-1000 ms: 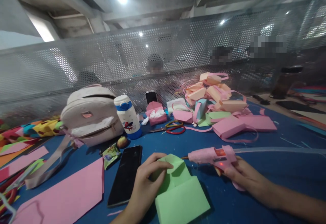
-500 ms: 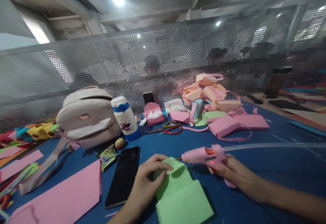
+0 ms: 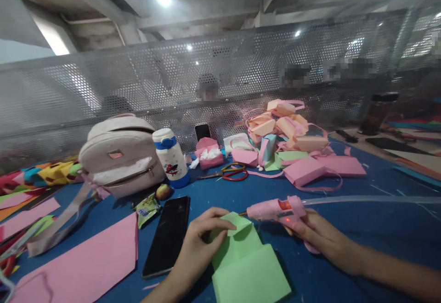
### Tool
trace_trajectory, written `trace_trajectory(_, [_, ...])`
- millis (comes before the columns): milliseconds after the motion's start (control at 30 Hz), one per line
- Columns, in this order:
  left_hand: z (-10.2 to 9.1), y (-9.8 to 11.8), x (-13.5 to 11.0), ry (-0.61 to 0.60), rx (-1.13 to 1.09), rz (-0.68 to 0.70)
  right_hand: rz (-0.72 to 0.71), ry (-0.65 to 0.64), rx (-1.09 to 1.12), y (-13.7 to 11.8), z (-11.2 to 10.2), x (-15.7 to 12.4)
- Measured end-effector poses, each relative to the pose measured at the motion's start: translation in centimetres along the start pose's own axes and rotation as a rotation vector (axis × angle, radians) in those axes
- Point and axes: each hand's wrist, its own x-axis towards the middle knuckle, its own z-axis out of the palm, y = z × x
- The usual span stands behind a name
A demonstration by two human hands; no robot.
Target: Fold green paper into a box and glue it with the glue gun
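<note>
A folded light green paper piece (image 3: 250,273) lies on the blue table in front of me. My left hand (image 3: 208,238) pinches its upper flap, thumb and fingers bent around the paper. In my right hand (image 3: 320,236) is a pink hot glue gun (image 3: 275,209), gripped by the handle, with an orange-red light glowing on it. Its nozzle points left and meets or nearly meets the top edge of the flap; I cannot tell which. A long clear glue stick (image 3: 365,199) runs out of the gun's back toward the right.
Left of my hand lie a black phone (image 3: 167,234), a snack packet (image 3: 148,209) and pink paper sheets (image 3: 86,259). Behind stand a white backpack (image 3: 119,156), a bottle (image 3: 171,158), scissors (image 3: 234,172) and a pile of paper bags (image 3: 292,126), before a perforated metal screen (image 3: 155,78).
The view has shifted very slightly. Both hands, the glue gun and the green paper keep nearly the same places.
</note>
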Motion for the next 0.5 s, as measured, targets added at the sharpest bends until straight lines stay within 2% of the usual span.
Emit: trace_trajectory(500, [0.03,-0.4,-0.27,-0.001,-0.016,-0.025,-0.009,0.018,-0.071,0.06,-0.03,-0.07])
